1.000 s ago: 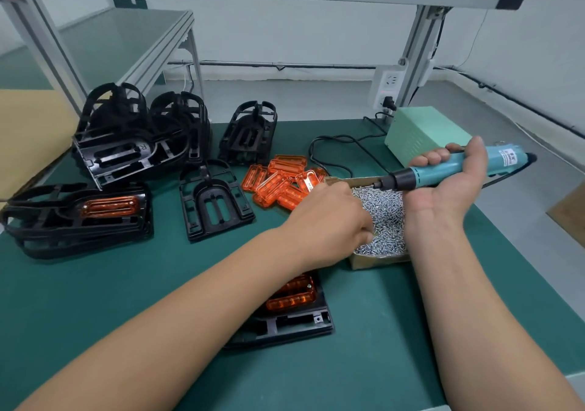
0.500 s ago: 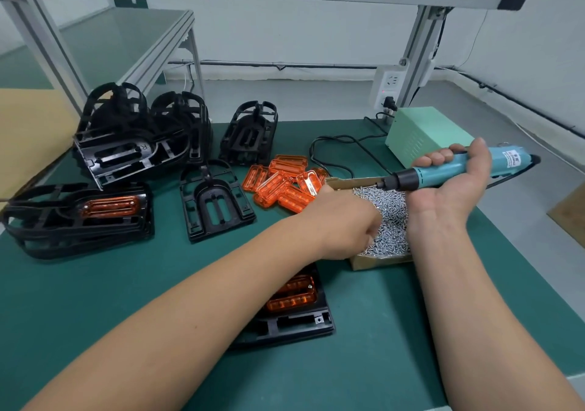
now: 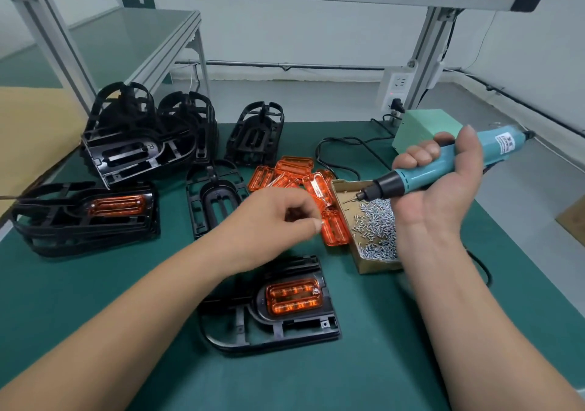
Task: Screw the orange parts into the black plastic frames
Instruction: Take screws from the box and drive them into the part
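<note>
Right hand wraps the teal electric screwdriver, palm up. The bit lies roughly level over the cardboard box of small silver screws, and one screw appears to cling to the tip.

Left hand hovers above the green mat, thumb pressed to forefinger, other fingers curled. I cannot tell whether a screw sits in that pinch; it is too small to see.

Work piece: black plastic frame nearest me, flat on the mat, with an orange part seated in its rounded recess. A bright speck at the part's far right corner may be a screw.

Plan: stand the driver upright over the next hole. Steady the frame with my left hand and keep the bit square. Use light pressure only, since hard moulded plastic probably strips or cracks.

Materials: the frame is glossy, ribbed and open-latticed. The loose orange parts are translucent rounded rectangles with ridged faces, piled beside the box.
</note>
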Tool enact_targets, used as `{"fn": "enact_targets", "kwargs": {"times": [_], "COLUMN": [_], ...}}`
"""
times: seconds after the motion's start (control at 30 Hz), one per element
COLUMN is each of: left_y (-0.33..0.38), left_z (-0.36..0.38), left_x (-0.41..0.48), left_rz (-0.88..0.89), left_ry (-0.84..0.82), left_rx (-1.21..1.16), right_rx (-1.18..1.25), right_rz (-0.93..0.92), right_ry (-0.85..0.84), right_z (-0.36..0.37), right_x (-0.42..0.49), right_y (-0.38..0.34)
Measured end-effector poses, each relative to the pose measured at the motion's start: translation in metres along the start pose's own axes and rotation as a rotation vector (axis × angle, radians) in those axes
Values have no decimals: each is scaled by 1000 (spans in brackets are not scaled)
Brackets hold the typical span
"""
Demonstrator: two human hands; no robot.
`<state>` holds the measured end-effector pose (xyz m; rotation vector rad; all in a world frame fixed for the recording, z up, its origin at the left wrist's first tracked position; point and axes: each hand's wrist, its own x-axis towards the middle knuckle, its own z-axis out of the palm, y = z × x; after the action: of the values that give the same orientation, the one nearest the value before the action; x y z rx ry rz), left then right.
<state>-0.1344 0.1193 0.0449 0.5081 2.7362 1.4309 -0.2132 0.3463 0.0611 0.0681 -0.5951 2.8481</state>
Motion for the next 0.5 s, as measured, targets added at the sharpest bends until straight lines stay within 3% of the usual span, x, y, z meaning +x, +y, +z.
{"fn": "enact_targets", "kwargs": {"times": [0.27,0.5], "left_y": [-17,-26], "left_z": [-1,0], "left_x": [-45,-47], "left_rz": [-9,-13], "left_ry": [79,74], "left_rx": [-221,-317], "right_rx": [-62,-69], "right_rz": [159,158], "right_ry": [-206,-175], "right_z": [23,24], "right_x": [-50,-54], "right_y": [28,29]}}
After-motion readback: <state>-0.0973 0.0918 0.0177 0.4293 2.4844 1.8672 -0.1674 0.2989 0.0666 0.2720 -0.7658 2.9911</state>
